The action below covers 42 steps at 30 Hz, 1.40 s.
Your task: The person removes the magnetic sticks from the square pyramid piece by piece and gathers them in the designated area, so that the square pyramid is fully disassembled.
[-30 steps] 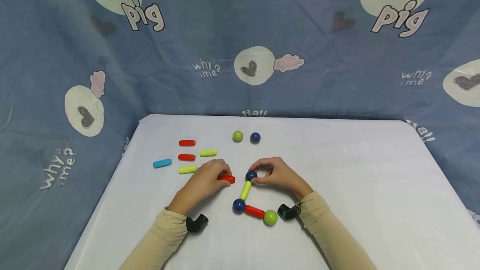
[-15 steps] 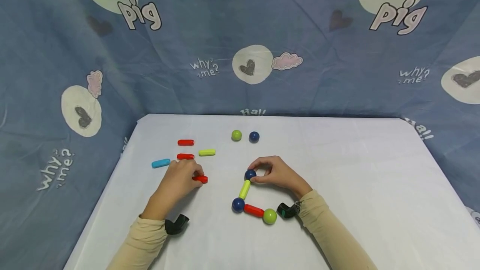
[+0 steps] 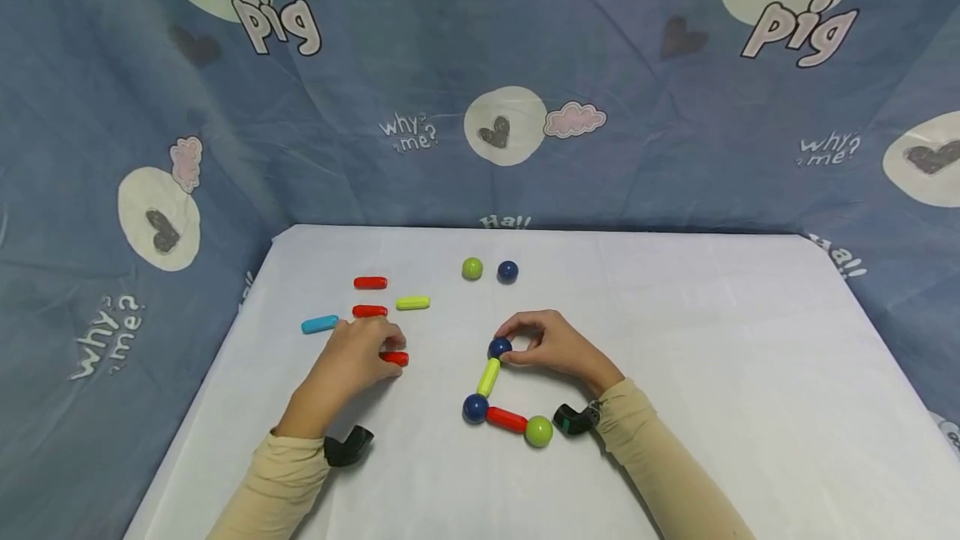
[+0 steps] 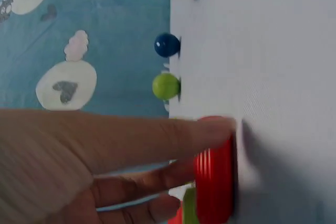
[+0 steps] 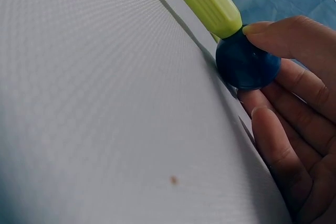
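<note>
In the head view my left hand [image 3: 352, 359] is at the left of the table, holding a red magnetic rod [image 3: 393, 358] between thumb and fingers. The left wrist view shows the thumb lying over one end of this red rod [image 4: 214, 182], close to the white cloth. My right hand [image 3: 551, 348] pinches a dark blue ball [image 3: 500, 347]; in the right wrist view the thumb presses on this blue ball [image 5: 247, 64]. A yellow-green rod [image 3: 488, 377] joins it to a second blue ball [image 3: 476, 408]. From there a red rod [image 3: 507, 420] leads to a green ball [image 3: 538, 432].
Left of centre lie two red rods [image 3: 371, 282], a yellow-green rod [image 3: 412, 303] and a blue rod [image 3: 320, 324]. A loose green ball [image 3: 472, 268] and a blue ball [image 3: 507, 272] stand near the table's back, before a patterned blue cloth [image 3: 600, 182].
My left hand has carried the red rod leftward, away from the joined pieces, and now covers a yellow-green rod seen earlier. My right hand stays at the blue ball.
</note>
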Tool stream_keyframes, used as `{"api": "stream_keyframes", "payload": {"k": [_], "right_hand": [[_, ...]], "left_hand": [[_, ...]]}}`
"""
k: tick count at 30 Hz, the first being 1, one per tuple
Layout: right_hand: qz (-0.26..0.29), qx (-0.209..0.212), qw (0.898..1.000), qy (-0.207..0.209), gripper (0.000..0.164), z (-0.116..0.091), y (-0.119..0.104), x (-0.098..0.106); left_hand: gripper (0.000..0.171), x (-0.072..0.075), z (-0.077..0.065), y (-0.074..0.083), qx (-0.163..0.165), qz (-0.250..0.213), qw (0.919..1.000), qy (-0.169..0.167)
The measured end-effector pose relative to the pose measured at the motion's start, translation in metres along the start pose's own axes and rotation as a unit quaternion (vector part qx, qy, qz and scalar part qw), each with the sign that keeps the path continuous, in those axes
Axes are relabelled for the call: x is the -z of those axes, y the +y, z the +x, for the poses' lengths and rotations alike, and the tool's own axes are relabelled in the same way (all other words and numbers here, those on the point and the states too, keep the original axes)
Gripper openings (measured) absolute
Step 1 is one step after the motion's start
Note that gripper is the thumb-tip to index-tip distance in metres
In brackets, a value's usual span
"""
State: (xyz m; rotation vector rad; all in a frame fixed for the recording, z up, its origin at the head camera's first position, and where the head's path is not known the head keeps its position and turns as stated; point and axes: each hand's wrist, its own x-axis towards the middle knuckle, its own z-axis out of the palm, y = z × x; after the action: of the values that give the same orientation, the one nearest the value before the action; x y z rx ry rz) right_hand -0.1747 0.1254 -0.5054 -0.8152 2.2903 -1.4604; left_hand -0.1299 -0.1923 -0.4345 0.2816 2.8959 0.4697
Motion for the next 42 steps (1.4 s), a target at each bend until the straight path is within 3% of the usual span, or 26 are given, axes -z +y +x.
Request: {"api": "stream_keyframes", "payload": {"k": [5,9,13,23,30,42], "right_hand": [[0.000,-0.001,1.000,-0.001,0.030,0.000,-0.001,0.001],[0.008,-0.003,1.000,-0.003,0.031,0.000,-0.003,0.001],[0.016,0.001,1.000,-0.004,0.033,-0.001,-0.003,0.001],[0.014,0.015,1.000,-0.017,0.032,0.000,0.001,0.000],[-0.014,0.028,1.000,0.003,0.030,0.000,0.002,0.002],[-0.033,0.006,0.999,0.036,0.028,0.001,0.002,-0.002]], "left_hand": [[0.019,-0.008,0.000,0.018,-0.030,-0.069,0.9972,-0.005],[0.015,-0.022,0.001,0.038,-0.063,-0.147,0.9857,-0.053],[0.020,-0.037,0.007,0.053,-0.084,-0.197,0.9726,-0.089],[0.027,-0.055,0.022,0.068,-0.056,-0.214,0.9688,-0.112],[0.026,-0.057,0.024,0.069,-0.056,-0.238,0.9630,-0.113],[0.025,-0.060,0.025,0.064,-0.034,-0.261,0.9556,-0.131]]}}
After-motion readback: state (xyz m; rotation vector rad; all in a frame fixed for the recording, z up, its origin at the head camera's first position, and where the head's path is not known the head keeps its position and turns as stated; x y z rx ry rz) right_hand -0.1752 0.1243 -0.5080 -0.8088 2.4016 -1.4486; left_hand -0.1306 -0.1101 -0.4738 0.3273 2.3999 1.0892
